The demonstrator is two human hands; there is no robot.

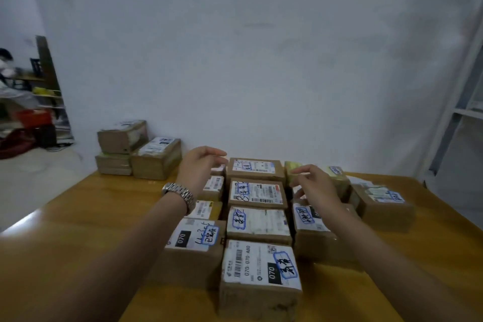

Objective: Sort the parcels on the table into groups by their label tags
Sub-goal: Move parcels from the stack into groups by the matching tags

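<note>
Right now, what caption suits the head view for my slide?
Left hand and right hand, open, hover above rows of labelled parcels on a wooden table; three parcels stand apart.

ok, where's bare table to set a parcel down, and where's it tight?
Bare table left of the parcel block, in front of the far-left stack. Also the near right corner, nearer than the rightmost parcel. Tight: inside the block, only narrow gaps between rows.

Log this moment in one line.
left hand: open, empty | right hand: open, empty | parcels: rows on table
</note>
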